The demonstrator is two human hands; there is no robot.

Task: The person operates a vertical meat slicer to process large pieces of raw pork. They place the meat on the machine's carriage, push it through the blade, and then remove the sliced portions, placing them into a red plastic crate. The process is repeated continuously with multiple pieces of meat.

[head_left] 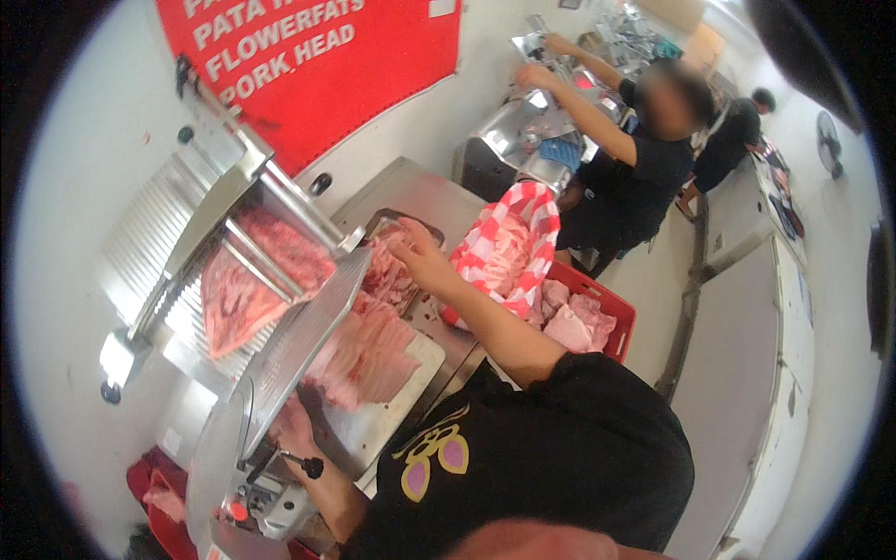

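Note:
My right hand (420, 254) reaches across to the far end of a pile of thin raw meat slices (364, 359). Its fingers are curled down onto reddish meat pieces (385, 273) beside a dark-rimmed tray (429, 226). Low beside the slicer's metal plate is my left hand (295, 427), close to the near end of the slices. The plate and meat partly cover its fingers, so its grip cannot be made out. A marbled slab of raw meat (229, 308) lies on the carriage of the meat slicer (308, 322), under a bar. The slices rest on a pale board (411, 383).
A red-and-white checkered bag (478, 241) of meat stands right of my right arm, by a red crate (623, 313) of meat chunks. Another red container (154, 467) sits lower left. One person (644, 177) works at a second slicer (504, 140); another person (733, 140) is farther back.

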